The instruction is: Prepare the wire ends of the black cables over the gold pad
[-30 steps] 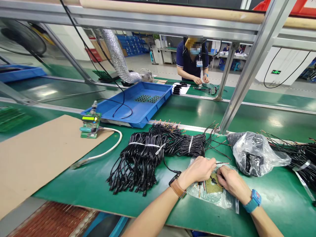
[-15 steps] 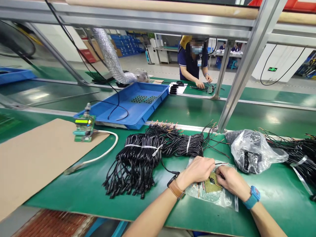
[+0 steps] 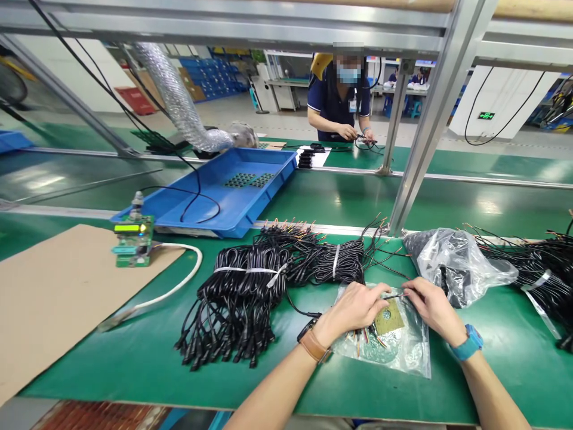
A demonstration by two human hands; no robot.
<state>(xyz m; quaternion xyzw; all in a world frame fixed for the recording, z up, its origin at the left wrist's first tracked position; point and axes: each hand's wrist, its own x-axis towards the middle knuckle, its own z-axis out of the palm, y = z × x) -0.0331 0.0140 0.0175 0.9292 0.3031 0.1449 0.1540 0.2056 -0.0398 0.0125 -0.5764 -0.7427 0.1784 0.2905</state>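
My left hand [image 3: 358, 307] is closed around a thin black cable [image 3: 394, 296], which sticks out past its fingertips. At the cable's stripped, reddish end, my right hand [image 3: 433, 303] has thumb and forefinger pinched together. Below them a yellowish square pad [image 3: 396, 323] with a round shiny spot lies on a clear plastic bag [image 3: 414, 360]. Short coloured wires [image 3: 379, 338] with a small dark part lie by the pad's lower left, partly hidden under my left hand. The cable's other part runs out behind my left wrist towards the cable bundles.
Tied black cable bundles [image 3: 250, 269] lie left of my hands. A plastic bag of black parts [image 3: 452, 269] and more cables [image 3: 537, 280] are at the right. A circuit board with a lit display [image 3: 134, 242] stands on cardboard [image 3: 67, 286]. Beyond are a blue tray [image 3: 242, 224] and a co-worker [image 3: 342, 104].
My right hand has moved up and right, from the small dark wired part over the pad to the cable's end. The wired part now lies lower left. The co-worker's hands have lifted some cable.
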